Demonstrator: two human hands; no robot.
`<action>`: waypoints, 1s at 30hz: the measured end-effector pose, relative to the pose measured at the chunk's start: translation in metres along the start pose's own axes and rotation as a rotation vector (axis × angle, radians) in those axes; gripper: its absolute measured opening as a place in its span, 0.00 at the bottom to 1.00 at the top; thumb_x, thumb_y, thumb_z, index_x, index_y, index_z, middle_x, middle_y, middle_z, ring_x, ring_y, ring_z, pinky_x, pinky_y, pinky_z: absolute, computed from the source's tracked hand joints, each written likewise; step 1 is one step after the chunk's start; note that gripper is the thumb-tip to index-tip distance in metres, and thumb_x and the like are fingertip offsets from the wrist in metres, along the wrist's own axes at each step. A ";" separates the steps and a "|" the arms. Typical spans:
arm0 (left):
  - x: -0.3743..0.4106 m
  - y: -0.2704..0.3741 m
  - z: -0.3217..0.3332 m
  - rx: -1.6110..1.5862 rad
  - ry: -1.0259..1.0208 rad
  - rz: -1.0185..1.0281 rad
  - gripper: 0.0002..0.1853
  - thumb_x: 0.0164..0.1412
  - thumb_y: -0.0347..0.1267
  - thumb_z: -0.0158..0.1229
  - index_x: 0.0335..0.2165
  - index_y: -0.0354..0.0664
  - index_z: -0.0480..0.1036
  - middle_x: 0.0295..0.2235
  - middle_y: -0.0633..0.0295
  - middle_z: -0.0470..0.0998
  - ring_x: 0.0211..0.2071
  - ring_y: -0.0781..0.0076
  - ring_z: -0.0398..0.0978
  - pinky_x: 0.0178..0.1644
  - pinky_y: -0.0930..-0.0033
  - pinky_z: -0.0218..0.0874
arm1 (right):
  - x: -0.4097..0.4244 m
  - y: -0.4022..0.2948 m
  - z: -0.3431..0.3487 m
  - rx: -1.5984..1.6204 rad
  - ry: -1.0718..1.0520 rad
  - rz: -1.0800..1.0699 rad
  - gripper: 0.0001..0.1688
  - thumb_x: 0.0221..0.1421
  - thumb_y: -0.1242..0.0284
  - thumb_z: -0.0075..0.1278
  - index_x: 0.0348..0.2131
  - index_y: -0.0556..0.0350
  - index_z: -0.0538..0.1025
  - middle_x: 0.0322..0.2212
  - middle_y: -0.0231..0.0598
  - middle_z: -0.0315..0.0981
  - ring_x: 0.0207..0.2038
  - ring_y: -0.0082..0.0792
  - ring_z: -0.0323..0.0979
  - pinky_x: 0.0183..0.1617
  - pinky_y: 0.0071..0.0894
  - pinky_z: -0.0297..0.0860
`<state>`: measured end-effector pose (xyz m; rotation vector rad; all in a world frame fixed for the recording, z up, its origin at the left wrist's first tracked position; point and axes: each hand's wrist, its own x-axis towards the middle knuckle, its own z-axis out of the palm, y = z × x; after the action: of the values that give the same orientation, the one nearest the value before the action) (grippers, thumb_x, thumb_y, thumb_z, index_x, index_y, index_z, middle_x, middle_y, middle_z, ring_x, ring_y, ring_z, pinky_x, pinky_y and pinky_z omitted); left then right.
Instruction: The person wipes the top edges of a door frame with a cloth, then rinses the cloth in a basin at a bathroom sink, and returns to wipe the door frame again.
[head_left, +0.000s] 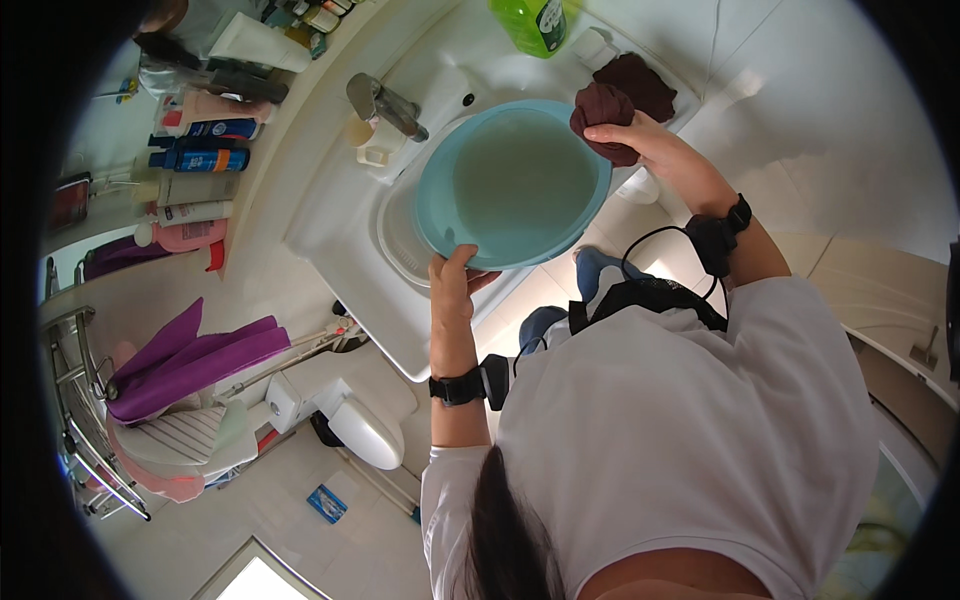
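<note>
A light blue plastic basin (439, 180) with cloudy water in it sits over the white washbasin (337, 255), its rim near my body. My left hand (451, 281) grips the near left rim, thumb inside and fingers under the edge. At the far right rim, my right hand (645, 142) holds a bunched dark maroon cloth (602, 112); whether it also touches the rim is hidden. A second dark maroon cloth (641, 84) lies on the washbasin's corner behind it. Under the blue basin, part of a whitish basin (397, 236) shows.
A metal faucet (386, 109) and a cream cup (375, 146) stand left of the basin. Behind is a green bottle (532, 26). Toiletry bottles (199, 159) crowd a shelf at left. A toilet (352, 420) and a rack with a purple towel (187, 360) are lower left.
</note>
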<state>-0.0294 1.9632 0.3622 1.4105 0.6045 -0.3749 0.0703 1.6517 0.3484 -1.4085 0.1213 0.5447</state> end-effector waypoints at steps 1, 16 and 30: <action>0.008 0.000 0.008 -0.021 -0.018 -0.025 0.27 0.48 0.32 0.51 0.41 0.16 0.61 0.34 0.41 0.72 0.29 0.56 0.76 0.34 0.61 0.74 | -0.001 -0.008 -0.008 0.011 0.014 0.016 0.29 0.40 0.59 0.62 0.42 0.48 0.73 0.37 0.28 0.72 0.40 0.20 0.69 0.40 0.24 0.66; 0.081 -0.007 0.079 -0.436 -0.511 -0.325 0.24 0.56 0.30 0.42 0.46 0.20 0.55 0.42 0.32 0.65 0.41 0.33 0.69 0.46 0.43 0.67 | 0.019 -0.083 -0.063 -0.026 0.195 -0.030 0.40 0.40 0.52 0.61 0.49 0.50 0.65 0.40 0.32 0.68 0.40 0.25 0.68 0.41 0.27 0.69; 0.098 -0.018 0.092 -0.743 -0.730 -0.569 0.30 0.63 0.39 0.34 0.53 0.22 0.51 0.53 0.28 0.53 0.42 0.44 0.71 0.38 0.70 0.73 | -0.008 -0.166 0.036 0.022 0.138 -0.195 0.19 0.50 0.63 0.55 0.40 0.54 0.74 0.35 0.30 0.71 0.39 0.24 0.68 0.40 0.24 0.67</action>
<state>0.0536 1.8804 0.2934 0.3125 0.4461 -0.9499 0.1263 1.6740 0.5079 -1.4182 0.0991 0.2840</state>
